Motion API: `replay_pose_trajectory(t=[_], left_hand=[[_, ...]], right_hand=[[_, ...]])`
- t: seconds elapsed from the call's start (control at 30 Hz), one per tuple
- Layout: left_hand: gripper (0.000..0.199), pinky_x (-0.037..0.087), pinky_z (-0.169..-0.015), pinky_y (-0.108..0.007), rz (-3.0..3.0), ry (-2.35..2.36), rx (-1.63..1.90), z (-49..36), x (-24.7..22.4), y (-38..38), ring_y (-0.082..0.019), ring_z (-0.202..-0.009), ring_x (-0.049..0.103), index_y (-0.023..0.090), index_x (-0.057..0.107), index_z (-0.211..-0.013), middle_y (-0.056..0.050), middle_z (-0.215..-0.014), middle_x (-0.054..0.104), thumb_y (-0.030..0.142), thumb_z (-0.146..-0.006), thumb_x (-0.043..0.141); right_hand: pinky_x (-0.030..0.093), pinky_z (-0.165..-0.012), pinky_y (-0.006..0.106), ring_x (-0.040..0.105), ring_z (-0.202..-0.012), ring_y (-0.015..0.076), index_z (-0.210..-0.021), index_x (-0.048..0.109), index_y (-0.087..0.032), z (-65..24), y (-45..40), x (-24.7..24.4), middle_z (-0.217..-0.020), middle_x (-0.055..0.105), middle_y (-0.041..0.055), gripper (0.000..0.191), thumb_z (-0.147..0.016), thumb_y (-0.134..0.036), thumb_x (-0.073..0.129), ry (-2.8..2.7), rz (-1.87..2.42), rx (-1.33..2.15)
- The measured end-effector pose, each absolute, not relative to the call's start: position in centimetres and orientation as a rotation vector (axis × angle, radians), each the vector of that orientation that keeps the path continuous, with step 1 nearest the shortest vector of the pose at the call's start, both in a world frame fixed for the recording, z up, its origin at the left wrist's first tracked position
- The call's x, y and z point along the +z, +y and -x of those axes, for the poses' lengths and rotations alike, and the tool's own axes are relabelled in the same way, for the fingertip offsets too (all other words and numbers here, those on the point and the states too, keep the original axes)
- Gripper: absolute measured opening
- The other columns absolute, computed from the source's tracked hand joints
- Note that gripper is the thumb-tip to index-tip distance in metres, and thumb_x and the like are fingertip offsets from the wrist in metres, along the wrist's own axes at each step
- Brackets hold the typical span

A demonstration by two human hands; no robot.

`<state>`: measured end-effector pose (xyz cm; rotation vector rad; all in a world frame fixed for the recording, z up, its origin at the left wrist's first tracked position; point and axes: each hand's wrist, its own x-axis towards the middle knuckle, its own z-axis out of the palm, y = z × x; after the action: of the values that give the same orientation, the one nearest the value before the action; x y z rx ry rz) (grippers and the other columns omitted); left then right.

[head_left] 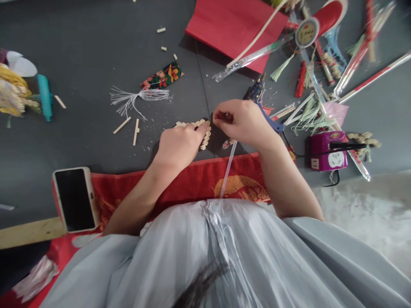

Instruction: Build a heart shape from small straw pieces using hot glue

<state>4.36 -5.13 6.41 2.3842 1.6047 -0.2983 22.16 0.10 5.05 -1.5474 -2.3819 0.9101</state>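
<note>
1. Currently the left forearm comes up from lower left, slanting inward over the red cloth [128, 182]; the left hand [180, 143] is palm down, low over the bench [96, 64].
2. Left fingers [201, 128]: close together, reaching rightward, touching the pale knobbly piece [205, 143]. Whether they pinch it or only press from above, cannot tell.
3. Pale piece lies on the bench near its front edge, between the hands, partly hidden under the left one; a bumpy rim shows above and to the right of the fingers.
4. Right forearm rises from lower right, wrist bent inward; the right hand [245, 122] sits just beside the piece, apart from it, back of the hand upward.
5. Right fingers [221, 112]: curled toward the thumb, narrow, a dark hollow between. Cannot tell whether anything small is held.
6. Blue glue gun [276, 125] lies beyond and right of the right hand, partly covered by it. Translucent stick [228, 169] runs from below that hand toward the body.
7. Left of the piece: white thread tassel [138, 96], patterned strip [163, 76], short pale sticks [136, 131].
</note>
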Motion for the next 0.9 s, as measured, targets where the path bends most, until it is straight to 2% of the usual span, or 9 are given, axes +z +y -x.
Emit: replay_pose_trajectory(t=[0.17,0.3,0.37,0.5,0.7,0.9], left_hand=[[0.047,0.054,-0.069,-0.034,-2.375,1.609,-0.318,-4.4,6.2,-5.1,-0.028,-0.090,0.074,0.028,0.056,-0.141,-0.011,-0.102,0.075,0.017,-0.097,0.041],[0.046,0.054,-0.069,-0.035,-2.375,1.600,-0.320,-4.4,6.2,-5.1,-0.028,-0.091,0.074,0.025,0.057,-0.138,-0.011,-0.101,0.075,0.015,-0.096,0.042],[0.046,0.054,-0.069,-0.035,-2.374,1.597,-0.305,-4.3,6.1,-5.1,-0.028,-0.091,0.074,0.025,0.058,-0.138,-0.011,-0.101,0.075,0.014,-0.096,0.042],[0.046,0.054,-0.067,-0.034,-2.405,1.602,-0.267,-4.2,6.0,-5.2,-0.027,-0.090,0.074,0.024,0.058,-0.137,-0.010,-0.102,0.076,0.015,-0.097,0.040],[0.044,0.053,-0.069,-0.030,-2.417,1.624,-0.217,-3.4,6.1,-5.6,-0.023,-0.090,0.073,0.022,0.059,-0.137,-0.011,-0.105,0.075,0.017,-0.097,0.041],[0.044,0.050,-0.068,-0.030,-2.365,1.722,-0.131,-1.8,6.3,-6.3,-0.023,-0.089,0.073,0.026,0.060,-0.137,-0.008,-0.108,0.076,0.022,-0.097,0.041]], right_hand=[[0.041,-0.068,0.031,0.053,-0.066,0.0138,-0.072,0.065,-0.021,-23.9,0.0,5.9,-0.072,0.063,0.0004,0.010,-0.076,-0.026,0.058,-2.166,1.425,1.220],[0.043,-0.063,0.031,0.054,-0.065,0.0143,-0.069,0.064,-0.023,-26.8,-0.1,7.0,-0.069,0.061,-0.0003,0.016,-0.073,-0.038,0.067,-1.951,1.377,1.506],[0.044,-0.064,0.033,0.057,-0.065,0.0158,-0.070,0.066,-0.023,-27.8,-0.3,7.3,-0.068,0.064,0.0006,0.016,-0.072,-0.038,0.069,-1.931,1.502,1.386],[0.044,-0.069,0.035,0.061,-0.066,0.0178,-0.074,0.072,-0.022,-27.4,-0.9,7.3,-0.070,0.069,0.0021,0.004,-0.073,-0.022,0.068,-2.129,1.796,0.965],[0.043,-0.071,0.034,0.067,-0.085,0.0235,-0.090,0.078,-0.021,-23.5,-2.2,5.9,-0.092,0.075,0.0061,0.022,-0.079,-0.014,0.060,-2.495,1.704,0.766],[0.039,-0.064,0.034,0.069,-0.089,0.0258,-0.113,0.077,-0.023,-22.2,-3.5,5.2,-0.102,0.075,0.0081,0.033,-0.088,-0.021,0.056,-2.647,1.703,0.635]])
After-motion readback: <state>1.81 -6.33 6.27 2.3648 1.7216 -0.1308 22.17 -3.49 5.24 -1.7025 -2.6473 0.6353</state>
